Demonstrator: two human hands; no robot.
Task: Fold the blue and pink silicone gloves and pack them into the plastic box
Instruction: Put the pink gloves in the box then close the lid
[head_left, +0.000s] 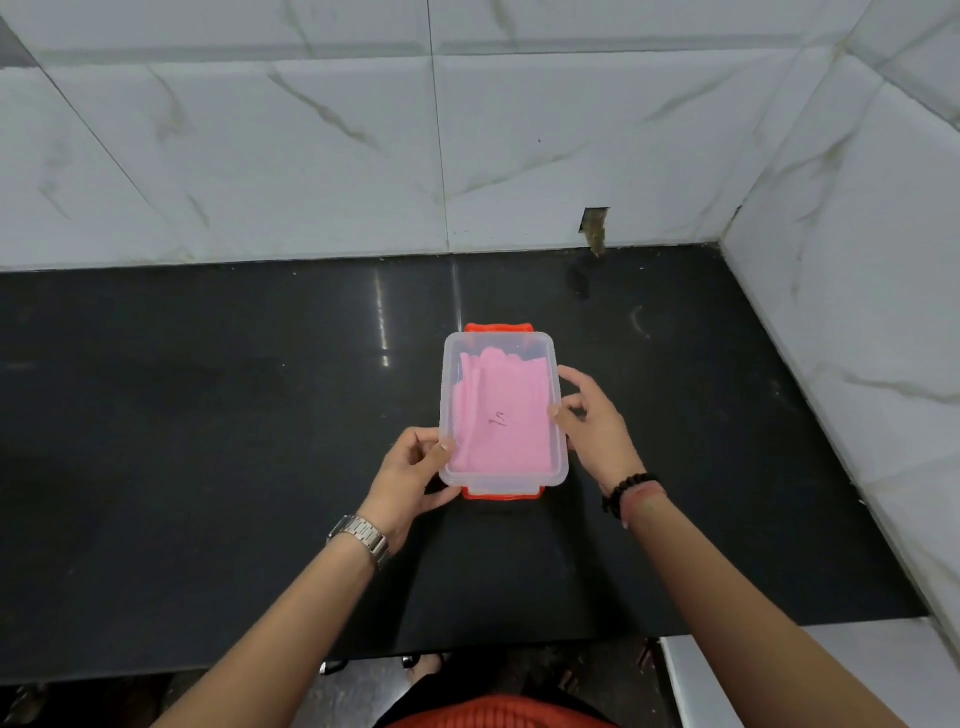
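A clear plastic box (555, 470) with red clips at its near and far ends sits on the black counter, with a clear lid on top. Through the lid I see a folded pink silicone glove (498, 410) lying flat inside. No blue glove is visible; it may be hidden under the pink one. My left hand (413, 480) grips the box's near left corner, thumb on the lid. My right hand (592, 421) holds the right long edge, fingers pressed against the lid's rim.
The black polished counter (208, 441) runs to a white marble-tiled back wall (311, 156) and a side wall (857, 312) on the right. A small hole (595, 223) breaks the back wall. The counter's front edge lies close to my body.
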